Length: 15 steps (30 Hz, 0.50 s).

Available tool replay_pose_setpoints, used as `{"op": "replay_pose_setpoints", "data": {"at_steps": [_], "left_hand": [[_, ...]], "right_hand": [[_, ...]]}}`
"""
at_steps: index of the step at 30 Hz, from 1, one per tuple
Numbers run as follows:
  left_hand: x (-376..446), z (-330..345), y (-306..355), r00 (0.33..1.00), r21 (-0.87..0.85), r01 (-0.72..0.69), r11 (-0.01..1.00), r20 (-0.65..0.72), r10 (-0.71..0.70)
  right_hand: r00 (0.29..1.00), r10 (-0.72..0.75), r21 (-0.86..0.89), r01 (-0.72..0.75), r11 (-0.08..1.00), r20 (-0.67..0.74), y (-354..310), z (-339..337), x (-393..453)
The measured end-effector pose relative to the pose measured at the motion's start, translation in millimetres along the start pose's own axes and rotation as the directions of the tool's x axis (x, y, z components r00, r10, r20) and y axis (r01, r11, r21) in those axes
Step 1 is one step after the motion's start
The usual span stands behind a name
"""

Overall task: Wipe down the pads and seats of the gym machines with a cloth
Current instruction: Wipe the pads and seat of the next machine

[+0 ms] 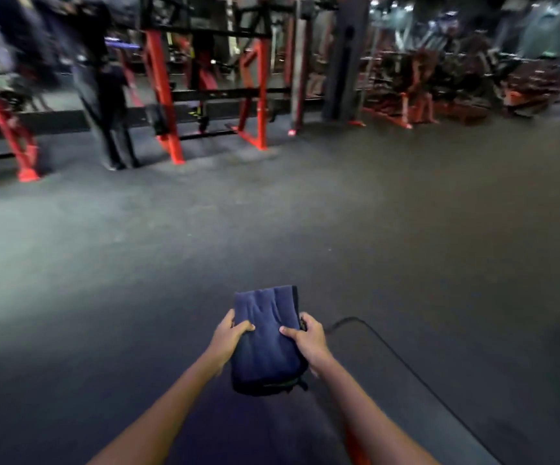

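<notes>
Two bare hands hold one folded cloth low in the middle of the view, above dark floor. Cloth: navy blue, soft, lightly creased, folded into a thick rectangular pad, its near end drooping. Left hand: thumb on top, fingers curled under the cloth's left edge. Right hand: thumb pressed on top, fingers wrapped round the right edge. Floor: matt, rubbery-looking, dark grey. One thin black cable curves across it, right of the hands. Beyond, well apart: red-and-black steel rack frame, angular uprights; further red machines, blurred. One standing person in dark clothing beside the rack.
</notes>
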<state>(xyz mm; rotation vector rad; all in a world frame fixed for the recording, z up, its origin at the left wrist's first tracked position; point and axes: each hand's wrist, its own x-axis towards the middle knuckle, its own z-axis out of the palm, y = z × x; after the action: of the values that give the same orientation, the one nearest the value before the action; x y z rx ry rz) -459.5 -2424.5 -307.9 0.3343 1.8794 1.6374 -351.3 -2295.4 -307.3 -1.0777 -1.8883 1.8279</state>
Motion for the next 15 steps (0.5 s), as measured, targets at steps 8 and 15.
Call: {"op": "replay_pose_setpoints", "data": {"at_steps": [8,15], "left_hand": [[63,-145,-9,0.985,-0.069,-0.013,0.998,-0.173,0.001],[123,-182,-1,0.986,-0.143,-0.01,0.99,-0.168,-0.014]], "right_hand": [[0.979,-0.019,-0.124,0.045,0.991,0.203,-30,156,78],[0.981,0.034,-0.078,-0.02,0.997,0.193,-44,199,122]]}}
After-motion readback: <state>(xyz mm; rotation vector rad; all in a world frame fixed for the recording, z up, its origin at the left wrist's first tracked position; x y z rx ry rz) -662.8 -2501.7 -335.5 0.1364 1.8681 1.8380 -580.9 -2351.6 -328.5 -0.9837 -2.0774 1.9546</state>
